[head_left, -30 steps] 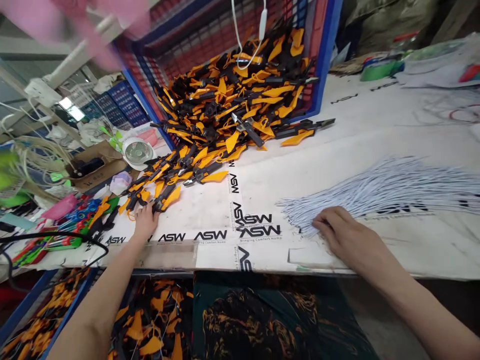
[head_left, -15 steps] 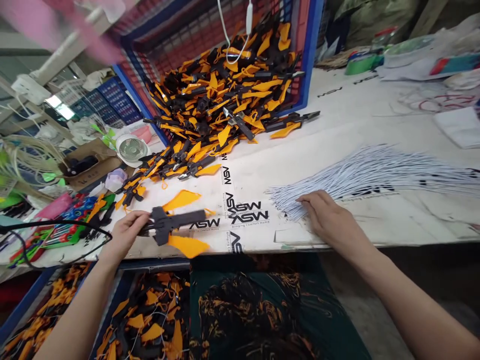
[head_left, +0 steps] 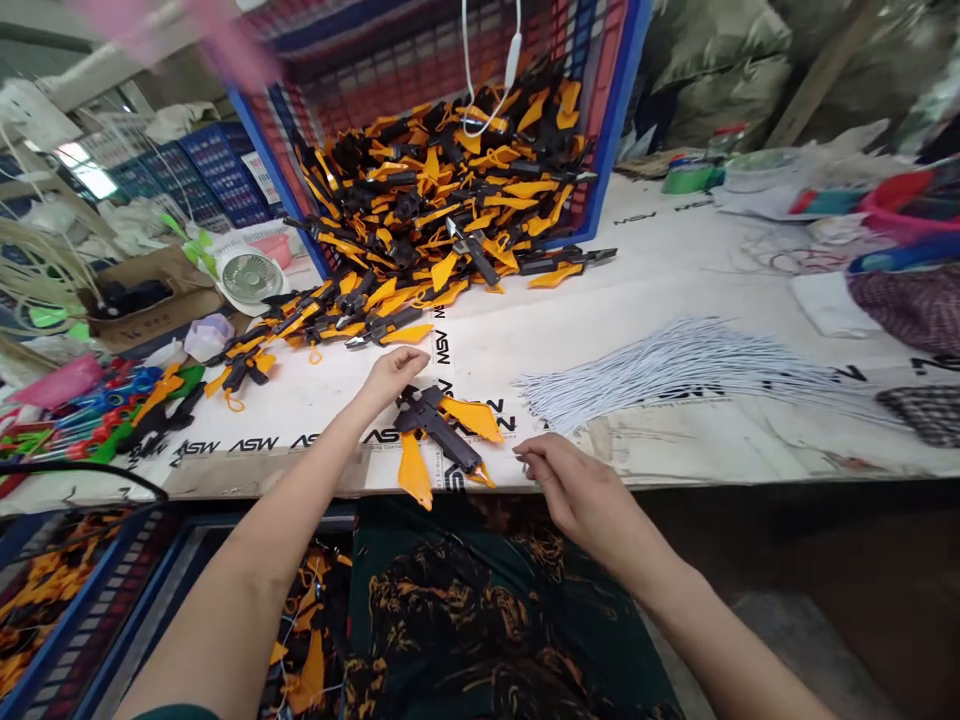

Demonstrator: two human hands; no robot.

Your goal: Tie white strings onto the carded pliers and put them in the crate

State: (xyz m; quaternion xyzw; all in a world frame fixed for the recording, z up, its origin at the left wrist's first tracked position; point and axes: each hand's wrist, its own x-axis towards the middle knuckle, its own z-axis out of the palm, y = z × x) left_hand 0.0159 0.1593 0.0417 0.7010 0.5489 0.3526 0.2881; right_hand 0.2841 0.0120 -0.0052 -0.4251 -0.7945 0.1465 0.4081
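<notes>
My left hand [head_left: 396, 375] is closed in a pinch at the far end of a black-and-orange plastic toy [head_left: 442, 428]. The toy has a black body and two orange wing-like flaps, and points towards me and slightly right. My right hand [head_left: 570, 485] is just right of the toy, apart from it, with thumb and fingers pressed together. Whatever thin thing may be between those fingertips is too small to make out. Beyond the right hand, a bundle of thin white wire-like strands [head_left: 675, 370] lies spread on the table.
A blue-and-red crate [head_left: 622, 110] on its side spills similar toys [head_left: 420, 210] onto the printed table covering [head_left: 495, 330]. At left are a small fan [head_left: 251, 278], a cardboard box [head_left: 157, 300] and coloured plastic parts [head_left: 97, 425]. More crates [head_left: 112, 580] stand below the table edge.
My left hand has brought the toy rightwards, and it has turned to point more towards me. My right hand has left the white strands and come nearer to the toy.
</notes>
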